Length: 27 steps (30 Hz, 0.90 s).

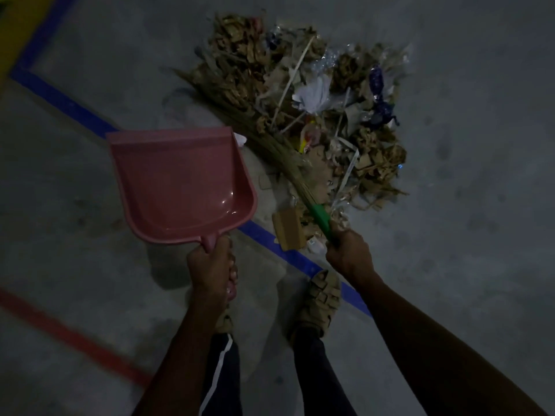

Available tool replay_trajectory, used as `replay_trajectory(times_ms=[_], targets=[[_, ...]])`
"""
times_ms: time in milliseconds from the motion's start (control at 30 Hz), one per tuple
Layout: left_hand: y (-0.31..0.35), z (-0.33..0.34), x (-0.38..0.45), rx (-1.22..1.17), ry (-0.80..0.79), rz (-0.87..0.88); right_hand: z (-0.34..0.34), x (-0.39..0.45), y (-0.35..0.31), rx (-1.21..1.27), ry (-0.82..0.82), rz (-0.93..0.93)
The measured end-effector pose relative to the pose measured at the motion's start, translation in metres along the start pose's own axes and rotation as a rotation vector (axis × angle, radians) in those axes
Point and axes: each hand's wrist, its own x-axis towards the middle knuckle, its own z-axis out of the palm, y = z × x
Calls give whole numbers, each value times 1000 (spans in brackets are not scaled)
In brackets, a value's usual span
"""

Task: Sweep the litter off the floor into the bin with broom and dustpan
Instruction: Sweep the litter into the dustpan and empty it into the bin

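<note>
The left hand [211, 265] grips the pink dustpan [180, 184] by its handle, apparently just above the floor [480, 235], left of the litter [315, 109]. The right hand [348, 253] grips the broom [270, 145], bristles lying against the litter.

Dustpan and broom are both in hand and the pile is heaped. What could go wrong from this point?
The pink dustpan, held by the left hand, looks empty and smaller than the litter pile, so one scoop would likely overflow. The broom, gripped by the right hand, could scatter light scraps.
</note>
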Motion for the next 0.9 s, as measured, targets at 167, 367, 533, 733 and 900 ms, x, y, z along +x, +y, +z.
replay_trajectory(times_ms=[167,367,533,733,900], targets=[[-15,-1,-5,25,-11,-23,-3,-17,33,-81,34,47],[-47,-9,-14,-6,-7,-42,0,-53,68,-94,63,-117],[-82,-14,-25,7,39,-61,15,-81,93,-94,40,-286],[-109,-8,-56,-16,58,-31,30,-99,119,-211,-68,-410],[-126,3,-77,2,30,-57,29,-108,156,-279,-98,-375]])
